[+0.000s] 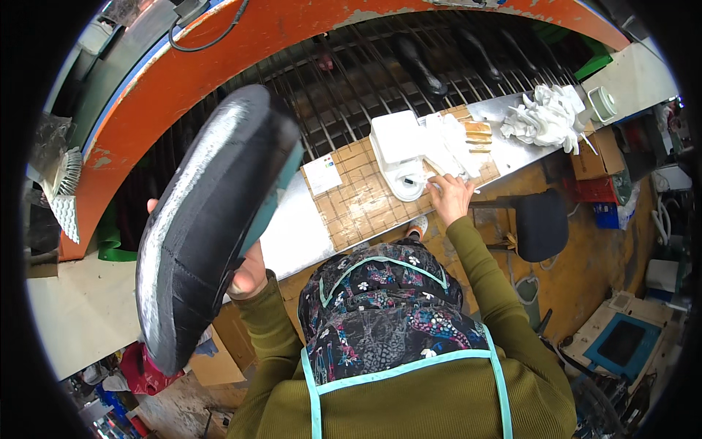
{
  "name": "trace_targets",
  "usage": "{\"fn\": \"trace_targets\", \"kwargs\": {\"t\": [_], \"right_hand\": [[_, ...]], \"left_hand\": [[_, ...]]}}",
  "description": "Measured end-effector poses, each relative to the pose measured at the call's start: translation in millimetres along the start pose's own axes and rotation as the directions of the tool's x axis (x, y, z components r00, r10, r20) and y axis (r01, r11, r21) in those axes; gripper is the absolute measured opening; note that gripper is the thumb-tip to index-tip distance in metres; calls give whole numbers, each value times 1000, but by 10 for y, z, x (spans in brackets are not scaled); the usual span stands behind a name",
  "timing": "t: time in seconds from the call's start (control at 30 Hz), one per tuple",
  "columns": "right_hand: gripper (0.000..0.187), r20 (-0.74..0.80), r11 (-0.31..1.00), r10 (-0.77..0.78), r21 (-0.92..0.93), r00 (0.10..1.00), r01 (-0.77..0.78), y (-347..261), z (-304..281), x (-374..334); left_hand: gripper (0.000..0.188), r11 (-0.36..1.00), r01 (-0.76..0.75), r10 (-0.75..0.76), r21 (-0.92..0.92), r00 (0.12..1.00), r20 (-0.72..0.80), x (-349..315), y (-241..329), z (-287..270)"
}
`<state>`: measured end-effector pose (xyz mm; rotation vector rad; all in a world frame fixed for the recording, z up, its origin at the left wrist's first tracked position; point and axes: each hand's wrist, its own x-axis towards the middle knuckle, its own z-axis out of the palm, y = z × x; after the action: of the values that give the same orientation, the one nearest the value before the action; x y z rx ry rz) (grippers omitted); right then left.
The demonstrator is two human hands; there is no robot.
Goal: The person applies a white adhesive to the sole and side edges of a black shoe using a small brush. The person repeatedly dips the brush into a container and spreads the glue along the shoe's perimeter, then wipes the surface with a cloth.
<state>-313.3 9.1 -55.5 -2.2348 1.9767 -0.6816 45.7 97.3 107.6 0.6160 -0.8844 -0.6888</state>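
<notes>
My left hand (248, 273) is closed around a black shoe upper (212, 219) stretched over a teal last, raised close to the camera at the left. A whitish band runs along the upper's outer edge. Teal (272, 205) shows at the opening beside my palm. Farther right, my right hand (451, 197) reaches down to the bench, fingers bent together beside a white container (398, 150) with a round cup at its near end. What those fingers pinch is too small to make out. Brown-patterned cardboard (351, 201) lies under the container.
A row of metal rods (344, 88) carries several black shoe uppers (418, 64) beneath an orange arched frame (121, 121). Crumpled white tissue (545, 121) sits on the bench at the right. A white card (322, 174) lies on the cardboard. A dark stool (541, 225) stands beyond my right arm.
</notes>
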Motion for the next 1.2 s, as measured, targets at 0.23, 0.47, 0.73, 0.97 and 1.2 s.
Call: {"fn": "trace_targets", "kwargs": {"t": [0.23, 0.47, 0.73, 0.97, 1.2], "right_hand": [[8, -32, 983, -154, -104, 988, 150, 6, 21, 11], [21, 382, 913, 300, 151, 874, -379, 236, 45, -36], [12, 638, 238, 84, 733, 766, -637, -124, -338, 18], [18, -275, 638, -98, 720, 956, 273, -1391, -1794, 230], [23, -242, 388, -162, 876, 957, 287, -1857, -1882, 122]], "left_hand": [[82, 829, -76, 134, 555, 989, -64, -222, -177, -316], [74, 258, -341, 161, 904, 938, 307, 22, 181, 280], [64, 872, -316, 240, 373, 941, 238, 6, -570, 351], [43, 749, -525, 330, 405, 825, 459, 257, -814, 339], [45, 595, -708, 475, 381, 692, 544, 239, -603, 591]]}}
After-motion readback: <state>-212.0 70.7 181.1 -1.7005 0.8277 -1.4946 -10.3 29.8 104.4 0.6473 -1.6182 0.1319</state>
